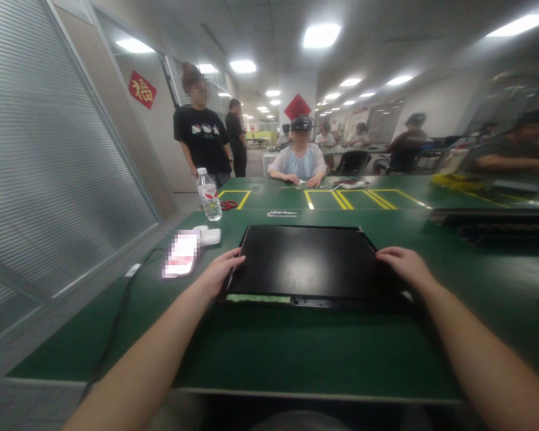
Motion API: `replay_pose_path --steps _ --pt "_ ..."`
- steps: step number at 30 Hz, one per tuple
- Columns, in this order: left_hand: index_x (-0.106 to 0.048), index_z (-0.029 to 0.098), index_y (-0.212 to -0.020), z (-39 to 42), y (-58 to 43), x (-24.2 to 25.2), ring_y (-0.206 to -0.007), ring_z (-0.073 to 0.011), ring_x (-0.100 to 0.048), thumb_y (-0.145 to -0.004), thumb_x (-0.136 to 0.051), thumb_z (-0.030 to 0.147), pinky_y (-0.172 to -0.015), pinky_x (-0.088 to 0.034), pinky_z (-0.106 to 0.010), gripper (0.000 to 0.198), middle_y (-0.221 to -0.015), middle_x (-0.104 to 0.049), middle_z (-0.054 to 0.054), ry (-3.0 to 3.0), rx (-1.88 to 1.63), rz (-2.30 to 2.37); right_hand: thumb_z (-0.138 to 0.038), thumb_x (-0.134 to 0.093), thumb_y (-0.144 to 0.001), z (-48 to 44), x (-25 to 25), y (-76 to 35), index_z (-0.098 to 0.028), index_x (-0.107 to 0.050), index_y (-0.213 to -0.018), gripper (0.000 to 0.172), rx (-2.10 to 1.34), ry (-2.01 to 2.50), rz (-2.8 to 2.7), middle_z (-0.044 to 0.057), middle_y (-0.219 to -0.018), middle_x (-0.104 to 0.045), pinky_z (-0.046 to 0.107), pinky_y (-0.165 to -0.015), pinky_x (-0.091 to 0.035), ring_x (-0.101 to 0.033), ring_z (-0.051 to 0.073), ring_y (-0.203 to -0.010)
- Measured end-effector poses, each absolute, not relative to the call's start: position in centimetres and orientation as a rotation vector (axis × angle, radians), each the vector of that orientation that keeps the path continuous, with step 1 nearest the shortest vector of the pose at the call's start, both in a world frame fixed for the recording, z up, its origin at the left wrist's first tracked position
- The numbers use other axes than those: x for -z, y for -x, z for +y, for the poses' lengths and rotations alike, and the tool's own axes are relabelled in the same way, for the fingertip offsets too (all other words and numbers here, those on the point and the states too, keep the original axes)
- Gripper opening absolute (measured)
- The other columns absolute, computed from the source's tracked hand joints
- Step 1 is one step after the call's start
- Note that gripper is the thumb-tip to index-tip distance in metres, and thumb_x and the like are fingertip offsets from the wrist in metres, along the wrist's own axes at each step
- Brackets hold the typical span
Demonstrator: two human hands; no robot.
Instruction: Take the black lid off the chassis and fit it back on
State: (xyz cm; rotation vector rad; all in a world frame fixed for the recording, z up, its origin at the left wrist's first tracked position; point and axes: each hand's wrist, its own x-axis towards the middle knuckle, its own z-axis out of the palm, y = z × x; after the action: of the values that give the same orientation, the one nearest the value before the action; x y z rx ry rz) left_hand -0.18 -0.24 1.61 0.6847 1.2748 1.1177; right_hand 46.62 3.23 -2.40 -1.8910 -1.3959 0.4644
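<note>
Gripped at both sides, a flat black rectangular panel [296, 254] is presented face up, a pale glare thrown off its middle! Its near edge is partly lined by a light green strip [259, 299]; it's set over the green table [296, 353], back from the table's near edge.

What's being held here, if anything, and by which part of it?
A flat black panel, held by its opposite side edges: the left grip on its left edge, the right grip on its right.
</note>
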Motion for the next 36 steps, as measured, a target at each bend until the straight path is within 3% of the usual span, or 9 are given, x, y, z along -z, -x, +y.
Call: replay_pose_path --steps 8,17,22,26,36 --pt "-0.046 0.018 -0.148 -0.5 0.4 -1.7 -0.063 -0.0206 -0.074 -0.079 -0.061 0.001 -0.062 -0.061 -0.032 0.073 -0.081 -0.078 -0.007 -0.737 -1.150 1.255 -0.038 -0.065 -0.066 2.9 2.0 -46.4 -0.023 -0.078 -0.080 0.024 -0.514 1.910 -1.382 0.006 -0.089 -0.076 0.035 -0.078 -0.046 -0.066 0.025 -0.087" --pt "-0.052 0.017 -0.144 -1.0 0.3 -2.5 -0.070 -0.0201 -0.075 -0.075 -0.068 0.000 -0.066 -0.061 -0.030 0.073 -0.091 -0.078 -0.009 -0.743 -1.179 1.298 -0.039 -0.065 -0.066 2.9 2.2 -46.4 -0.022 -0.079 -0.080 0.026 -0.491 1.889 -1.402 0.006 -0.086 -0.076 0.034 -0.075 -0.047 -0.066 0.025 -0.084" --pt "-0.070 0.016 -0.118 -0.3 1.3 -1.5 -0.085 -0.0238 -0.075 -0.058 -0.080 0.000 -0.075 -0.060 -0.031 0.063 -0.104 -0.078 -0.011 -0.802 -1.188 1.318 -0.038 -0.065 -0.066 2.9 2.0 -46.2 -0.021 -0.079 -0.081 0.027 -0.527 1.909 -1.364 0.007 -0.085 -0.076 0.034 -0.074 -0.047 -0.066 0.024 -0.082" --pt "-0.075 0.013 -0.096 0.2 1.9 -0.7 -0.085 -0.0247 -0.075 -0.050 -0.085 0.004 -0.078 -0.058 -0.033 0.048 -0.098 -0.079 -0.011 -0.884 -1.184 1.340 -0.038 -0.066 -0.065 3.0 2.1 -46.3 -0.022 -0.079 -0.080 0.025 -0.502 1.897 -1.380 0.007 -0.086 -0.076 0.035 -0.075 -0.047 -0.066 0.025 -0.083" --pt "-0.074 0.014 -0.097 0.4 2.0 -0.1 -0.085 -0.0264 -0.074 -0.050 -0.082 0.004 -0.081 -0.057 -0.040 0.048 -0.096 -0.078 -0.011 -0.877 -1.189 1.297 -0.038 -0.067 -0.064 2.9 2.0 -46.2 -0.021 -0.078 -0.078 0.025 -0.497 1.873 -1.375 0.006 -0.084 -0.076 0.034 -0.074 -0.047 -0.067 0.025 -0.082"
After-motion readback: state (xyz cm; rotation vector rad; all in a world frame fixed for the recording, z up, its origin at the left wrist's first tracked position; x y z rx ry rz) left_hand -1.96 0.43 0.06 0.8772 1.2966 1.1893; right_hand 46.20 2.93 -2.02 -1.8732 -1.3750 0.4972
